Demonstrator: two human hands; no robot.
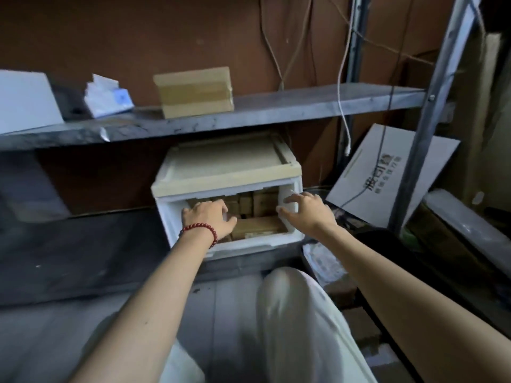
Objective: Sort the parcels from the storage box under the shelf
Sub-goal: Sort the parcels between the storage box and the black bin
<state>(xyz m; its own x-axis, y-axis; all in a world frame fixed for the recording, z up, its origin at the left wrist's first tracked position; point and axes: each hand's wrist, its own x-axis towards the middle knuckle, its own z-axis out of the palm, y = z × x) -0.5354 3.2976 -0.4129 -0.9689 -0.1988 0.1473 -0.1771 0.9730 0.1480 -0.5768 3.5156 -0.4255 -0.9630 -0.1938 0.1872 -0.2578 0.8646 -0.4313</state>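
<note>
A white foam storage box (166, 214) lies on its side on the lower board, under the grey metal shelf (276, 106), its open face toward me. Several brown cardboard parcels (257, 226) are stacked inside. My left hand (207, 219), with a red bead bracelet at the wrist, reaches into the opening and rests on the parcels at the left; whether it grips one is hidden. My right hand (307, 211) sits at the box's right wall, fingers spread and touching the foam edge.
On the shelf stand a taped cardboard box (193, 92), a tissue pack (107, 99) and a white box (25, 100). A flattened white carton (387, 178) leans at the right behind a metal upright (423, 134). Cables hang down the wall. My knee (290, 299) is below.
</note>
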